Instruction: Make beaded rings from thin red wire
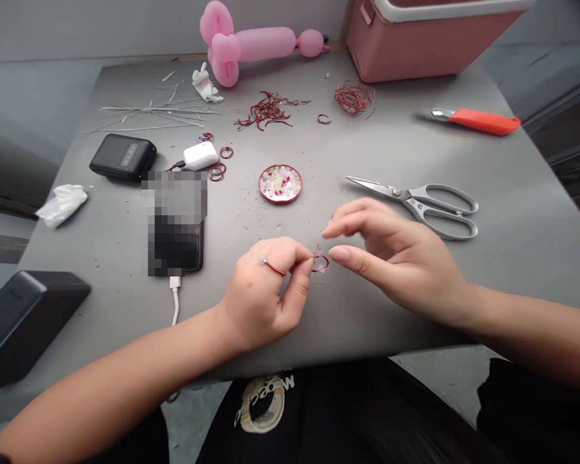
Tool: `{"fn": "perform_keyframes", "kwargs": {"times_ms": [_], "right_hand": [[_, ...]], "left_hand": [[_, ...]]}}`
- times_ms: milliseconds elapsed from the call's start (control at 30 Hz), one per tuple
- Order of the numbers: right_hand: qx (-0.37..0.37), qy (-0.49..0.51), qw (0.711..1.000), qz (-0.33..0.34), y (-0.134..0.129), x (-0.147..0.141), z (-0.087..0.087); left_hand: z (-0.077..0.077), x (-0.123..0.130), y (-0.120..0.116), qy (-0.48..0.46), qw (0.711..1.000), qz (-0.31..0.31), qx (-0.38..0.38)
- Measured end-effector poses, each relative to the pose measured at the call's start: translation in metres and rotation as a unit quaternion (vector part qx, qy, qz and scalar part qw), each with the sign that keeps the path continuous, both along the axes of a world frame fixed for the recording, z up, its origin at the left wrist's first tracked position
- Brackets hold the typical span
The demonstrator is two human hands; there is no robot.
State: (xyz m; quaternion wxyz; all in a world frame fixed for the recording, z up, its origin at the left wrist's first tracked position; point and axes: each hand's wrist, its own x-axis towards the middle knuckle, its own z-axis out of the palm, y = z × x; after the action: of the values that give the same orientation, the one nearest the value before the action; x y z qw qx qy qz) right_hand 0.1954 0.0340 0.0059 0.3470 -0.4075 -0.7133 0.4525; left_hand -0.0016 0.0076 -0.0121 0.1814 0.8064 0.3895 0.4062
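My left hand (pixel 270 290) pinches a small red wire ring (pixel 327 261) between thumb and forefinger. Pale pinkish bits show at the ring's edge, too small to make out. Another thin red ring with a pale bead (pixel 273 267) is worn on a finger of this hand. Just right of the held ring, my right hand (pixel 396 258) has thumb and fingers spread, with nothing between them. Beyond both hands lies a round red-rimmed dish (pixel 281 202) of pale and red beads. Grey scissors (pixel 415 200) rest behind the right hand, partly covered by it.
Finished-looking red rings (pixel 217 171), a white earbud case (pixel 200 155), a phone (pixel 176 245) on a cable and a black box (pixel 123 156) lie left. Red wire scraps (pixel 270 111), a wire coil (pixel 354 98), a pink balloon (pixel 265 44), a pink bin (pixel 415 45) and a red-handled cutter (pixel 483 121) stand farther back.
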Motion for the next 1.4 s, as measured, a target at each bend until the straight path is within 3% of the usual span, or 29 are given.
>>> {"fn": "perform_keyframes", "kwargs": {"times_ms": [100,200,300,500,533,600,667,700,767,800,867,1000,1167,1267,1400], "right_hand": [[0.244,-0.080,0.965,-0.059,-0.004,0.000,-0.002],[0.373,-0.139,0.915,-0.065,-0.008,0.001,-0.006],[0.430,-0.156,0.888,-0.054,-0.011,0.004,-0.012],[0.464,-0.181,0.867,-0.014,-0.010,0.004,-0.014],[0.453,-0.174,0.874,0.000,-0.009,0.003,-0.013],[0.373,-0.149,0.915,0.028,-0.008,0.001,-0.009],[0.193,-0.104,0.972,0.083,-0.005,0.000,-0.006],[0.079,-0.069,0.987,0.119,-0.003,0.000,-0.005],[-0.131,0.012,0.975,0.180,0.001,0.000,-0.004],[-0.199,0.049,0.959,0.195,0.003,0.000,-0.004],[-0.241,0.098,0.946,0.192,0.007,0.000,-0.004],[-0.126,0.109,0.975,0.150,0.007,0.001,-0.004],[0.091,0.017,0.992,0.089,0.001,-0.001,-0.003],[0.241,-0.063,0.967,0.057,-0.002,-0.003,-0.002],[0.414,-0.146,0.898,0.020,-0.005,-0.002,-0.002]], "left_hand": [[0.004,0.001,-0.002,-0.029,0.998,0.012,-0.053],[0.006,0.003,-0.003,-0.045,0.996,-0.004,-0.079],[0.006,0.003,-0.004,-0.050,0.995,-0.016,-0.082],[0.007,0.003,-0.005,-0.038,0.994,-0.042,-0.090],[0.006,0.003,-0.006,-0.037,0.994,-0.046,-0.094],[0.005,0.002,-0.005,-0.032,0.995,-0.045,-0.083],[0.002,0.002,-0.004,-0.016,0.998,-0.042,-0.051],[0.001,0.002,-0.003,-0.005,0.999,-0.042,-0.031],[-0.001,0.001,-0.002,0.016,0.999,-0.041,0.006],[-0.001,0.001,-0.001,0.021,0.999,-0.039,0.016],[0.000,0.001,-0.002,0.016,0.999,-0.029,0.017],[0.003,0.002,-0.004,-0.008,1.000,-0.014,-0.009],[0.003,0.002,-0.006,0.022,1.000,-0.008,0.000],[0.002,0.002,-0.006,0.050,0.999,-0.004,0.015],[0.004,0.001,-0.005,0.067,0.997,0.000,0.029]]}}
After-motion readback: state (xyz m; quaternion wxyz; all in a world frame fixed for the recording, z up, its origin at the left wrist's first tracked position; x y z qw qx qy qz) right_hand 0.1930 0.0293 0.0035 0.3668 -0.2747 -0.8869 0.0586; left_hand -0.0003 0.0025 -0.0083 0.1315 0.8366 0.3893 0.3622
